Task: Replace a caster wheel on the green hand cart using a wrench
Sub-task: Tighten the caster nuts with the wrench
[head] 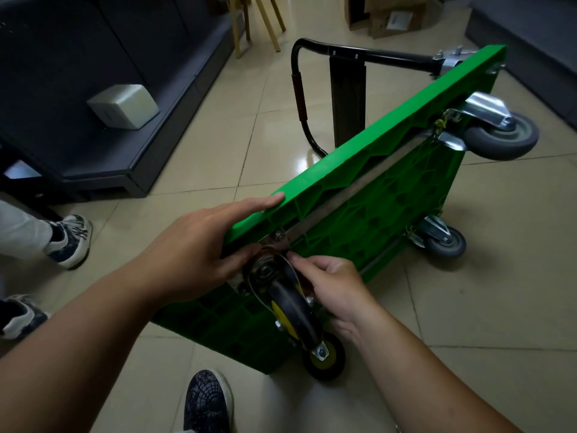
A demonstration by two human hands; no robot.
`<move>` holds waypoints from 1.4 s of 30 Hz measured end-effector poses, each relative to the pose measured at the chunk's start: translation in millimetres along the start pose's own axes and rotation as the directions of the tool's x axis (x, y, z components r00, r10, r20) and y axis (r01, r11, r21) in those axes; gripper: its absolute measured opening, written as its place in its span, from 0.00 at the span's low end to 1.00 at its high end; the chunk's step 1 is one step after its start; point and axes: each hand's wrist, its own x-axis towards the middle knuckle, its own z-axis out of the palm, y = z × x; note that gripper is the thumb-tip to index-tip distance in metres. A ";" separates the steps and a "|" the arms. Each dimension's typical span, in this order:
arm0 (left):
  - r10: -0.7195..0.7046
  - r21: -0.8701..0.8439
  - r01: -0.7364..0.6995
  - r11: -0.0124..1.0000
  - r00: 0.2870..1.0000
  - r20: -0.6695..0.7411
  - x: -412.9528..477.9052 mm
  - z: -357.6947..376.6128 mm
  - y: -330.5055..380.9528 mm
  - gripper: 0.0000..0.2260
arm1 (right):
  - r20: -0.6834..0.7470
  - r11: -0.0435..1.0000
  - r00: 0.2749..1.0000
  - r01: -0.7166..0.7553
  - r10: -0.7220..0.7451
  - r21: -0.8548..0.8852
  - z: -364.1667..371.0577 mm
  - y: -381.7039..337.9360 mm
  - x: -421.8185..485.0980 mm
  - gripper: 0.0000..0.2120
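The green hand cart (pixel 371 195) stands tipped on its side on the floor, underside facing right. My left hand (pixel 199 251) grips its upper near corner, fingers over the edge and thumb near the caster plate. A black caster wheel (pixel 293 307) with a yellow hub sits against that corner in a metal bracket. My right hand (pixel 331 285) pinches something small at the top of the bracket, next to a bolt (pixel 278 235); what it holds is hidden. A second black and yellow wheel (pixel 324 357) touches the floor below. No wrench is in view.
Two grey casters (pixel 499 132) (pixel 445 242) stick out at the cart's far end. The black handle (pixel 312 89) lies folded on the tiles behind. A dark platform with a silver box (pixel 123 106) is at left. Another person's shoes (pixel 70 240) stand at left; my shoe (pixel 207 401) is below.
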 end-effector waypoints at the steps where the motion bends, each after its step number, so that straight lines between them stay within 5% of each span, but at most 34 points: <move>1: 0.002 0.003 -0.002 1.000 1.000 -0.007 -0.4 -0.2 0.1 0.34 | 0.015 1.000 1.000 -0.014 0.014 0.013 0.6 1.4 0.4 0.15; 5: 0.008 0.003 -0.008 1.000 0.999 -0.032 -1.3 0.8 -0.6 0.33 | 0.003 0.998 0.999 -0.044 0.044 0.054 4.9 2.9 0.7 0.12; 12: 0.025 0.030 -0.024 0.999 0.999 -0.022 -1.9 2.4 -1.2 0.34 | -0.111 0.881 0.928 0.293 -0.356 -0.371 4.1 1.0 -0.3 0.09; 26: 0.016 0.021 -0.016 1.000 1.000 -0.006 -1.8 1.5 3.6 0.33 | -0.034 0.997 0.999 -0.030 0.032 0.065 3.0 3.0 4.4 0.13; 42: -0.017 -0.002 0.017 1.000 1.000 0.007 0.2 0.3 3.8 0.33 | -0.006 0.999 1.000 0.011 -0.010 0.033 -2.4 7.2 6.1 0.11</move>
